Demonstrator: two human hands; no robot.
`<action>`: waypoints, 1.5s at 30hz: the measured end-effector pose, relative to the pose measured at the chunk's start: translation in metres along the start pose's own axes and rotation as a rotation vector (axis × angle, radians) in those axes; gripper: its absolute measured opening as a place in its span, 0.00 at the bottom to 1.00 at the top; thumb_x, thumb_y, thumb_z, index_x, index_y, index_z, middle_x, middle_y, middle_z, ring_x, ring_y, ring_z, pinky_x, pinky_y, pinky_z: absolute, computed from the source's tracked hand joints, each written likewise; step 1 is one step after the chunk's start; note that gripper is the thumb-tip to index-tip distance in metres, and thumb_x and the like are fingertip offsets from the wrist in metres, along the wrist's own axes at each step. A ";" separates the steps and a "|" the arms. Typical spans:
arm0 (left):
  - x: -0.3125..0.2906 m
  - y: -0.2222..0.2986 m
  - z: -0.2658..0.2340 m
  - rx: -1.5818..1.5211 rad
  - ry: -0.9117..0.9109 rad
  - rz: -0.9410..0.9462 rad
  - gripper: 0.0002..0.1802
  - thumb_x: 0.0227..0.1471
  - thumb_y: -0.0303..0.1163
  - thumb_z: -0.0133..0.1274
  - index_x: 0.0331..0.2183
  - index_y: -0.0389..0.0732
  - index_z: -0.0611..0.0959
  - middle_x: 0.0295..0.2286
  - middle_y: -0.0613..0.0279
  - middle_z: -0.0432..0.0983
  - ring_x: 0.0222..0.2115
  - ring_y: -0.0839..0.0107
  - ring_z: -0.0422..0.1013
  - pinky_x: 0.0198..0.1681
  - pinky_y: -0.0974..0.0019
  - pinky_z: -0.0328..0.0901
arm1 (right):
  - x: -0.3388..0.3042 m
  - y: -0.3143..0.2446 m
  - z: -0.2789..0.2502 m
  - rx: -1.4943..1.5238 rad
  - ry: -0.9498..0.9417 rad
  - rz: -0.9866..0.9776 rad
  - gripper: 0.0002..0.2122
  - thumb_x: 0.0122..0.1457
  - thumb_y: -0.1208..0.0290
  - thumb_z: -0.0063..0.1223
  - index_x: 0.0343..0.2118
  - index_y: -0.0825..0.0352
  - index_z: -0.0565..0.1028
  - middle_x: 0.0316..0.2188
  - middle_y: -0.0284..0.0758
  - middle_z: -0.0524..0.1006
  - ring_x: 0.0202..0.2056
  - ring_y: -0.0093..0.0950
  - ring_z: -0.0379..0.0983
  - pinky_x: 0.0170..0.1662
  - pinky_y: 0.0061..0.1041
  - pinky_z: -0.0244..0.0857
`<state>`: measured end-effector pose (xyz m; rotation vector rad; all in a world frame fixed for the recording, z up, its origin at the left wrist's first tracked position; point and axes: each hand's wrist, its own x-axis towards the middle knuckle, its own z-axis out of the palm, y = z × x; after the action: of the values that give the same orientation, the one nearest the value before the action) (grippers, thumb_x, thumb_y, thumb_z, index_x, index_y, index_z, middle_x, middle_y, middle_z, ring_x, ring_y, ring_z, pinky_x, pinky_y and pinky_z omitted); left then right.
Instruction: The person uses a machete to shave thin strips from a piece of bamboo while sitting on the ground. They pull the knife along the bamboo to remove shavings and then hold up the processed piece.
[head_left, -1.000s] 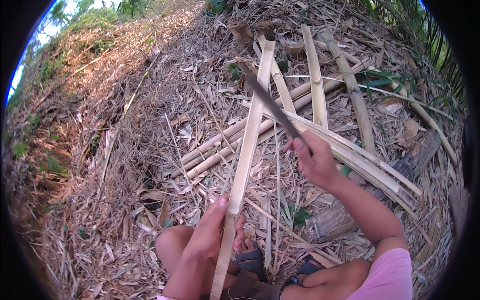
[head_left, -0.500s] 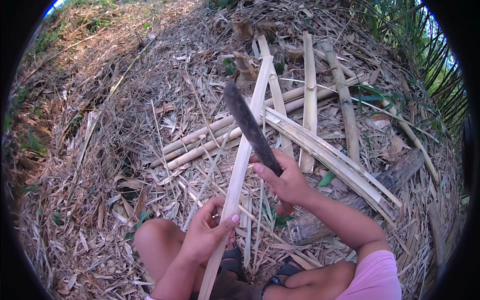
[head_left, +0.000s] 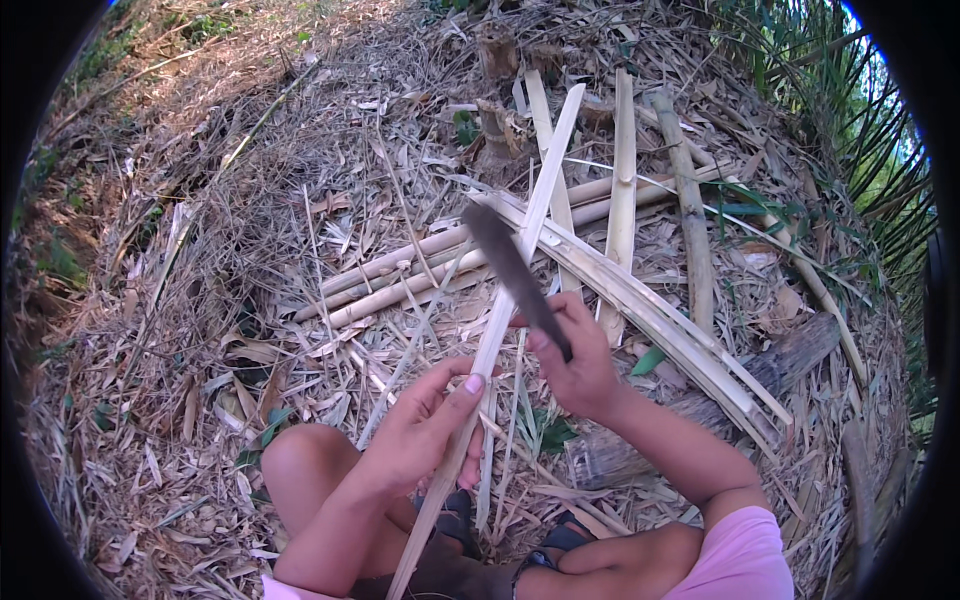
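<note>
A long pale bamboo strip [head_left: 491,343] slants up and away from my lap, its far end above the other bamboo. My left hand [head_left: 432,420] is closed around its lower part, thumb on top. In my right hand [head_left: 580,365] is a machete [head_left: 505,258] with a dark, slightly blurred blade. The blade points up and left, crossing over the strip in view; whether it touches the strip I cannot tell. Its handle is mostly hidden inside my fist. Below the hands, my bent knees and sandalled feet show.
Split bamboo strips [head_left: 650,300] lie in a bundle to the right, beside a thick log [head_left: 690,425]. Bamboo poles [head_left: 400,300] rest across the ground ahead, with upright split pieces [head_left: 621,200] over them. Cut stumps [head_left: 500,130] stand at the far side. Dry leaves cover the slope.
The bamboo strip has turned, and its far end has shifted right and down. My left hand has moved up a little; the machete has dropped slightly, its blade now blurred.
</note>
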<state>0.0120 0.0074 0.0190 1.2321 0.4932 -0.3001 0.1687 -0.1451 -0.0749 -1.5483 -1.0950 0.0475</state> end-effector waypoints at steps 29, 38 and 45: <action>0.002 -0.022 -0.010 -0.400 -0.052 0.104 0.26 0.67 0.48 0.30 0.49 0.36 0.70 0.28 0.47 0.76 0.13 0.70 0.66 0.17 0.73 0.62 | -0.006 -0.020 0.022 0.184 -0.117 0.234 0.16 0.59 0.58 0.59 0.29 0.69 0.72 0.28 0.35 0.68 0.26 0.19 0.66 0.28 0.22 0.61; 0.003 -0.045 -0.026 -0.437 -0.143 -0.130 0.33 0.66 0.55 0.25 0.41 0.35 0.74 0.25 0.49 0.75 0.13 0.65 0.67 0.17 0.69 0.66 | 0.015 -0.042 0.021 0.673 -0.130 0.765 0.11 0.61 0.69 0.57 0.39 0.70 0.70 0.16 0.25 0.69 0.15 0.14 0.65 0.19 0.15 0.59; -0.003 -0.055 -0.027 -0.656 -0.222 -0.134 0.25 0.66 0.53 0.32 0.34 0.40 0.70 0.18 0.60 0.66 0.08 0.77 0.60 0.10 0.75 0.58 | 0.012 -0.025 0.017 0.202 -0.066 0.348 0.14 0.62 0.60 0.55 0.35 0.69 0.74 0.27 0.31 0.69 0.21 0.19 0.66 0.26 0.23 0.61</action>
<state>-0.0221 0.0156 -0.0312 0.5225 0.4328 -0.3482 0.1509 -0.1279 -0.0542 -1.5447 -0.8326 0.4355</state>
